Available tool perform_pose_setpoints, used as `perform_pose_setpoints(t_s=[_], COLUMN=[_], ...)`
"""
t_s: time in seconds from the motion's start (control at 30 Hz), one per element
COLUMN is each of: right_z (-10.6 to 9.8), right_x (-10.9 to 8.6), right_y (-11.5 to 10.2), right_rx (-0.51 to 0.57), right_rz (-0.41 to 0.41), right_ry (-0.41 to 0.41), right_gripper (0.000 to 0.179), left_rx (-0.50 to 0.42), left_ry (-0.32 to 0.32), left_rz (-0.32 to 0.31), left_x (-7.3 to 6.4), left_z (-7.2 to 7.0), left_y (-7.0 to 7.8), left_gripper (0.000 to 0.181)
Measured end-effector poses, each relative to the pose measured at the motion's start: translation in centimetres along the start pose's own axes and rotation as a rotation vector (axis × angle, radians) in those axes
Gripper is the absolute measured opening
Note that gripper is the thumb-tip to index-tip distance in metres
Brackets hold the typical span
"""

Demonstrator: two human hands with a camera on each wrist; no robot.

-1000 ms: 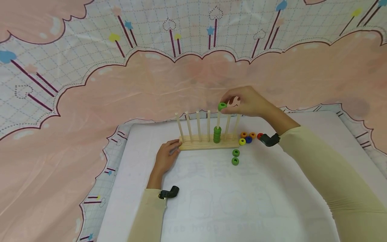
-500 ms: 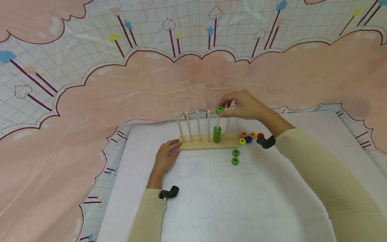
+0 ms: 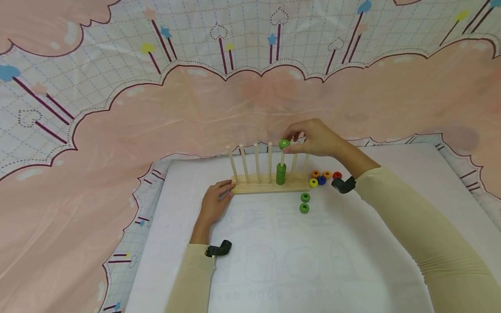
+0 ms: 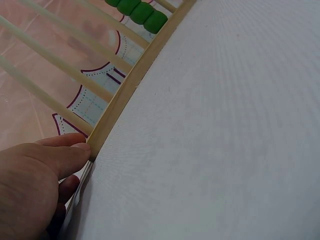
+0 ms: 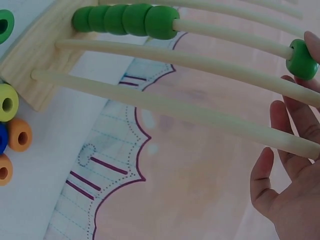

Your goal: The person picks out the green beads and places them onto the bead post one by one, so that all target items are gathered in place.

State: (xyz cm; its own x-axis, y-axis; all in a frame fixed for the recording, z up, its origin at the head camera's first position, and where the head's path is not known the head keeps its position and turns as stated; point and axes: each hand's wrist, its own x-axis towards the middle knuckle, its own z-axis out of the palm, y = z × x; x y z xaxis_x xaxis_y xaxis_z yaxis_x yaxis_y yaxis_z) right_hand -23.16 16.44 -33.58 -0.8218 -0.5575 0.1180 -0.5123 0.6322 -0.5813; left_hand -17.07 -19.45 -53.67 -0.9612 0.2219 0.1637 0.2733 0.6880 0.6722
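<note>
A wooden rack has a row of upright pegs on a flat base (image 3: 258, 188). Thumb and fingers of my left hand (image 3: 215, 202) grip the base at its left end; the left wrist view has the fingertips right at that corner. My right hand (image 3: 313, 137) pinches a green bead (image 5: 302, 60) at the top of one peg, and the peg's tip shows in the bead's hole. Lower on this same peg sits a stack of several green beads (image 5: 125, 20), down against the base. The other pegs carry no beads.
Two loose green beads (image 3: 305, 203) lie on the white tabletop (image 3: 274, 252) in front of the rack. By its right end are a yellow bead (image 3: 313, 183), a blue bead (image 3: 322, 180), two orange beads (image 5: 20, 135) and a red bead (image 3: 337, 175). A patterned cloth (image 3: 235, 104) hangs behind.
My right hand has moved slightly left and down with the green bead, bringing it onto the tip of the peg. The left hand stays at the base's end.
</note>
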Motion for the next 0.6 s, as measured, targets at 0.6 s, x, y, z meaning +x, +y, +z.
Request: perform_pose_setpoints(t_s=[0.6], right_z=[0.06], right_x=[0.05], right_y=[-0.10], right_rx=[-0.007], right_rz=[0.016], right_ry=[-0.016], right_gripper=[0.028], left_rx=[-0.004], left_ry=[-0.007], left_rz=[-0.010], left_x=[-0.04], left_z=[-0.08], left_y=[0.21], left_gripper=[0.032])
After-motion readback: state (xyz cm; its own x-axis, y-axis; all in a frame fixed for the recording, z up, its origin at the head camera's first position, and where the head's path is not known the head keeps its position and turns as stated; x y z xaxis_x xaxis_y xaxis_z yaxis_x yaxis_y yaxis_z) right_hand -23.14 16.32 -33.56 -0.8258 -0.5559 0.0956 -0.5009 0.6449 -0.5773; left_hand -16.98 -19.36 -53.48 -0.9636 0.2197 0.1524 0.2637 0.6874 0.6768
